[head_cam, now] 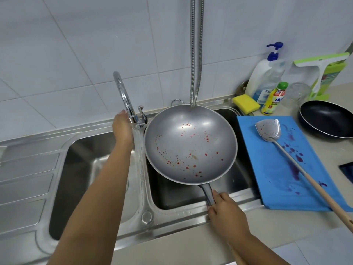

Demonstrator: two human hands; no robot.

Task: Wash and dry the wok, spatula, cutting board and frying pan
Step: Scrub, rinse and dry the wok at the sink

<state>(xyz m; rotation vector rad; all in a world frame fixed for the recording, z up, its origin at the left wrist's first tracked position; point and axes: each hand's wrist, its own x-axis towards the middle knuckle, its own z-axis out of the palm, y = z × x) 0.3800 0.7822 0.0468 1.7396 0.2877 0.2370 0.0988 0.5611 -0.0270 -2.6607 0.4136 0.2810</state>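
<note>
right hand point(223, 211) at the near edge of the sink point(76, 169), fingers point(215, 197) wrapped round the wok handle point(207, 192)

wok point(191, 144) held over the right basin, tilted a bit toward the person, red specks across the inside, looks dry

water point(139, 150) running from the tap point(124, 94), landing on the divider between the two basins, just left of the wok rim, so it's missing the wok

left hand point(122, 125) up at the tap base by the lever; its fingers are hidden behind the spout, can't tell if they grip it

rest of the set is on the counter to the right: blue cutting board point(267, 159) with purple stains, spatula point(268, 129) lying across it, speckled red too, black frying pan point(328, 119) just beyond the board

yellow sponge point(246, 101) and dish soap bottle point(272, 100) at the back behind the board

my read: step one, rinsing the wok, task barely started, nothing washed or dried

next move needs either the spout swung right or the wok shifted left under the stream, then a free hand for the sponge and soap. one-handed grip on a long handle, so watch the wok tipping once it fills
</note>
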